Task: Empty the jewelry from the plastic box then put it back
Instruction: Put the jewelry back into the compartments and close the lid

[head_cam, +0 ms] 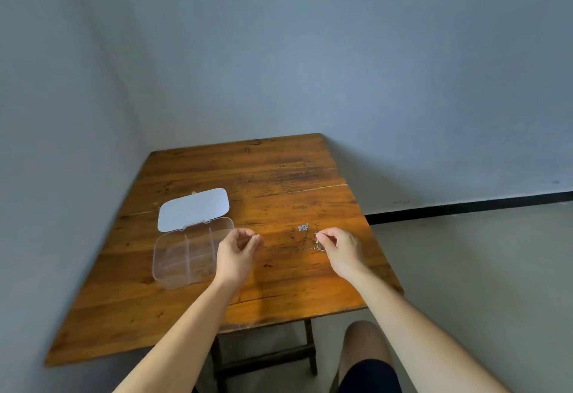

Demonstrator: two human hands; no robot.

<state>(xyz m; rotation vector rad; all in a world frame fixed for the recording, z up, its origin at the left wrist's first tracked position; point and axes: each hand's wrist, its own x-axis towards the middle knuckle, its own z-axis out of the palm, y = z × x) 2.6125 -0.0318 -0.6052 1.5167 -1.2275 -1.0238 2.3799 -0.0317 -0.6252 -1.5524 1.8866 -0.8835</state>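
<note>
1. Head view: the left hand [237, 248] hovers over the tabletop [279, 181], its fingers [252, 239] curled in with thumb and forefinger pinched together; whether anything small sits between them is too fine to tell.
2. The right hand [339, 246] is pinched shut on a thin chain [313, 248], which hangs from its fingers [322, 237] and trails onto the wood just left of them.
3. A small silver cluster [303, 227] lies on the tabletop just beyond the right fingers, apart from them.
4. The box [186, 256], clear plastic with dividers, sits to the left of the left fingers, just beside that hand. Its compartments look bare, though the clear plastic makes this hard to judge.
5. The lid [193, 209] stands swung back, hinged at the box's far edge, beyond and left of the left fingers.
6. A knee [366, 349] shows below the tabletop's near edge, between the forearms.
</note>
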